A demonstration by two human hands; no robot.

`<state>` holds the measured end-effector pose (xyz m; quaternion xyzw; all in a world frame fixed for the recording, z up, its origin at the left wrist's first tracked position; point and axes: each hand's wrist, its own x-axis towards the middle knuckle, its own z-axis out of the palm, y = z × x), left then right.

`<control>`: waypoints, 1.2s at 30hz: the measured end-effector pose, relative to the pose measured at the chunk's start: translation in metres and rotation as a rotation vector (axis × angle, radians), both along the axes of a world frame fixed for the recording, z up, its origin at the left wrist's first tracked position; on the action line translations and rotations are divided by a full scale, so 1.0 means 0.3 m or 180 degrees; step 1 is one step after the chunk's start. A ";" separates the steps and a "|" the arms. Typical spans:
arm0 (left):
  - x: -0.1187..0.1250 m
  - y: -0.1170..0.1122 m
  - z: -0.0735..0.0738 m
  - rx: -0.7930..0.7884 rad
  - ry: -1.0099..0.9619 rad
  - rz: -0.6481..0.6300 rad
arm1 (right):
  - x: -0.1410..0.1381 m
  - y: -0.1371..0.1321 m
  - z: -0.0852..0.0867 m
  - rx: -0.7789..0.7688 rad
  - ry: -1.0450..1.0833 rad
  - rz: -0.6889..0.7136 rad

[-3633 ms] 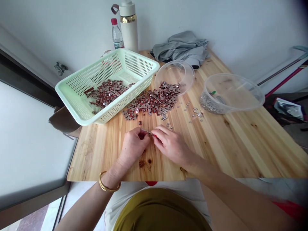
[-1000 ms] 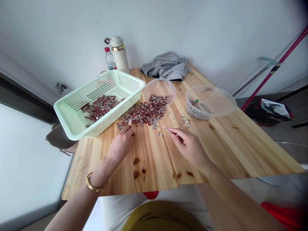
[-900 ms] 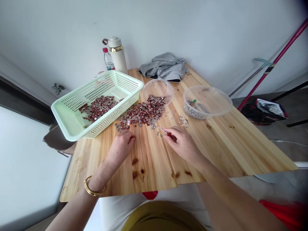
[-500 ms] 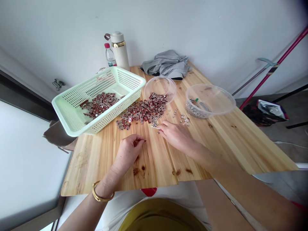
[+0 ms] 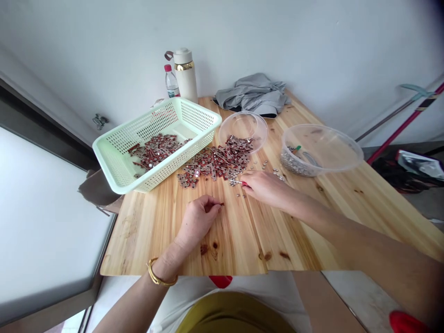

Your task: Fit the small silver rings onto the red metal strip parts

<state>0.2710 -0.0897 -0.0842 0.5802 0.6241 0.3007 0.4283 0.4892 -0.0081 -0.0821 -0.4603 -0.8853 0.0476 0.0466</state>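
My left hand (image 5: 199, 216), a gold bangle on its wrist, is closed in a pinch on a small reddish-brown piece (image 5: 222, 204) just over the table. My right hand (image 5: 264, 185) is closed on a small tool with a red handle (image 5: 245, 184) and a thin pale shaft (image 5: 236, 181); its exact kind is unclear. The shaft's tip lies among small round metal parts (image 5: 233, 184). Beyond it spreads a pile of flat reddish-brown strips with metal dots (image 5: 222, 159), partly inside a tipped clear round tub (image 5: 261, 121).
A pale green perforated basket (image 5: 120, 187) with more strips stands at left. To the right, a clear plastic tub (image 5: 333, 162) holds many small metal parts. At the back are a white flask (image 5: 187, 83), a bottle (image 5: 171, 82) and grey cloth (image 5: 255, 92). Small parts lie loose near my right hand.
The whole view has shifted, so the scene sits further right. My right hand has drawn slightly away from me, uncovering loose metal parts. My left hand keeps its pinch.
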 end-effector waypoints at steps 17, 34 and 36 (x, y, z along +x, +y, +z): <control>-0.007 -0.010 -0.004 0.0201 0.0124 -0.0054 | 0.028 -0.021 0.014 -0.0394 0.0523 -0.0004; -0.008 -0.014 -0.005 0.0328 0.0247 -0.0111 | 0.065 -0.134 0.003 -0.0531 0.1518 -0.0449; -0.008 -0.015 0.001 0.0355 0.0236 -0.0105 | 0.063 -0.125 -0.002 -0.0484 0.1350 -0.0383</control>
